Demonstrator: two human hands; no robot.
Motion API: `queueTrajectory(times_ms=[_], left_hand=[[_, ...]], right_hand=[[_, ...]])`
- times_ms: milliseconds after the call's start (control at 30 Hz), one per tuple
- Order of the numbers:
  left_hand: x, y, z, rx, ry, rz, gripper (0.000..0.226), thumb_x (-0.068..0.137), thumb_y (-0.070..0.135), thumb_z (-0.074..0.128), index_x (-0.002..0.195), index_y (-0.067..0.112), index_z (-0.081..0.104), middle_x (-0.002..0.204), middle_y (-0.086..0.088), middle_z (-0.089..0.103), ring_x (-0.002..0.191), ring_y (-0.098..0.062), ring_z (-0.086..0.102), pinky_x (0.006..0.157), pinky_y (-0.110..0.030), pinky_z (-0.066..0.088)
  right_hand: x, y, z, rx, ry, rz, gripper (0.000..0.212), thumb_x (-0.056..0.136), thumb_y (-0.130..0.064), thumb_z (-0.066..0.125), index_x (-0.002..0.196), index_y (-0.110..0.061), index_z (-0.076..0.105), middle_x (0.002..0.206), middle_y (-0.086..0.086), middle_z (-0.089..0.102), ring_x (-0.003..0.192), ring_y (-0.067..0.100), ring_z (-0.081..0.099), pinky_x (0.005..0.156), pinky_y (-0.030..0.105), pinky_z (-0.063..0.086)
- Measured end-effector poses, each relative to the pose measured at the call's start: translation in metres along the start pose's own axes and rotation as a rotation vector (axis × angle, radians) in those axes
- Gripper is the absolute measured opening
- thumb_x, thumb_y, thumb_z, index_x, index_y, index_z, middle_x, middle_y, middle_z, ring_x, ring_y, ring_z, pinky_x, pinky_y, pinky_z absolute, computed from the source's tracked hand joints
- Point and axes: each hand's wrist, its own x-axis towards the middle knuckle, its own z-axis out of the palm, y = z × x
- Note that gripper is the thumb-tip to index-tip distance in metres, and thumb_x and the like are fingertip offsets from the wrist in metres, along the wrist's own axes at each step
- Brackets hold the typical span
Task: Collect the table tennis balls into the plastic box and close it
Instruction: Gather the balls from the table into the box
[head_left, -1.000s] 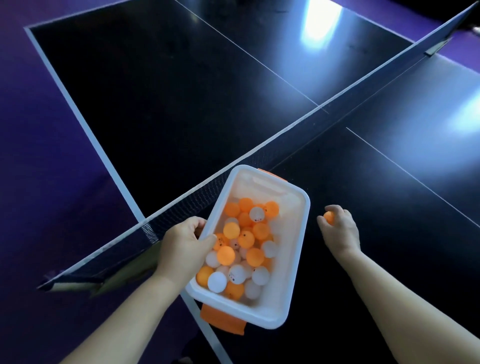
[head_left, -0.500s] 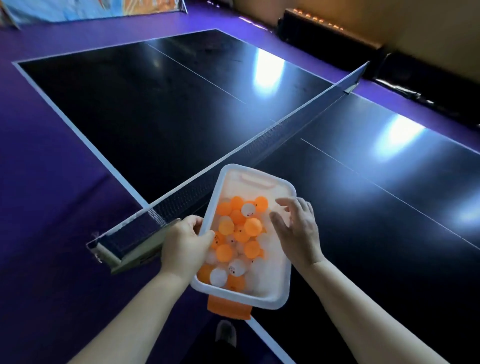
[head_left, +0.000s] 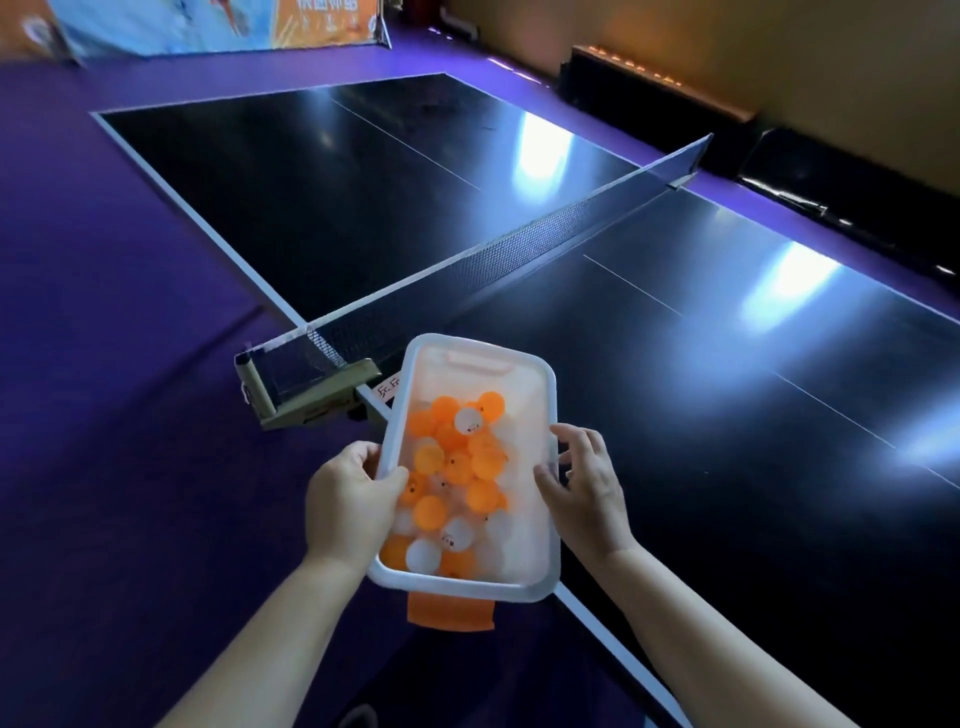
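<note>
A translucent white plastic box (head_left: 525, 587) is held above the near edge of the table, with no lid on it. Several orange and white table tennis balls (head_left: 457, 483) fill it, piled toward its left and near side. An orange clip (head_left: 450, 612) hangs from its near end. My left hand (head_left: 349, 506) grips the box's left rim, thumb over the edge. My right hand (head_left: 586, 488) holds the right rim, fingers spread on the outer wall.
The dark table tennis table (head_left: 727, 395) stretches ahead and to the right. Its net (head_left: 493, 265) runs diagonally, with the net post clamp (head_left: 306, 395) just left of the box. Purple floor (head_left: 130, 415) lies to the left. A banner (head_left: 218, 23) stands far back.
My right hand dropped its orange ball into the box, then moved to the box's right rim. The view has tilted upward, showing more of the room.
</note>
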Motion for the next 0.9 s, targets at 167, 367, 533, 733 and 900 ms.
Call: queueTrajectory(times_ms=[167,367,533,733,900], left_hand=[[-0.090,-0.009,0.019,0.004,0.110,-0.026,0.005,0.081,0.016,0.065,0.081,0.017,0.061,0.064,0.002,0.062,0.056,-0.012,0.057,0.046,-0.022,0.039],[-0.202,-0.044,0.048,-0.048,0.159,-0.148,0.009,0.080,0.016,0.065,0.077,0.021,0.059,0.066,0.001,0.065,0.059,-0.019,0.060,0.052,-0.031,0.049],[-0.277,-0.075,0.052,-0.036,0.187,-0.222,0.009,0.080,0.015,0.065,0.078,0.020,0.059,0.062,0.003,0.061,0.054,-0.014,0.054,0.048,-0.025,0.041],[-0.341,-0.123,0.063,0.015,0.191,-0.258,0.006,0.080,0.017,0.064,0.084,0.015,0.061,0.064,0.000,0.064,0.056,-0.019,0.059,0.048,-0.028,0.045],[-0.390,-0.183,0.093,0.012,0.178,-0.308,0.014,0.080,0.019,0.064,0.091,0.010,0.063,0.070,-0.003,0.066,0.062,-0.021,0.059,0.051,-0.028,0.044]], right_hand=[[-0.066,0.029,-0.028,0.143,-0.110,0.051,0.051,0.086,-0.028,0.059,0.133,-0.028,0.038,0.097,-0.015,0.053,0.076,0.003,0.056,0.066,0.021,0.045],[-0.151,0.073,-0.054,0.092,-0.259,0.082,0.042,0.085,-0.028,0.059,0.124,-0.025,0.046,0.067,-0.007,0.052,0.061,0.008,0.049,0.058,0.027,0.044],[-0.217,0.092,-0.063,0.104,-0.375,0.134,0.031,0.084,-0.031,0.059,0.114,-0.029,0.051,0.066,-0.007,0.052,0.060,0.007,0.048,0.057,0.026,0.042],[-0.294,0.122,-0.051,0.073,-0.445,0.184,0.032,0.086,-0.034,0.058,0.117,-0.024,0.052,0.067,-0.005,0.053,0.059,0.008,0.047,0.056,0.030,0.042],[-0.365,0.162,-0.035,0.048,-0.496,0.225,0.026,0.087,-0.032,0.058,0.111,-0.025,0.052,0.073,-0.004,0.056,0.066,0.011,0.051,0.061,0.030,0.044]])
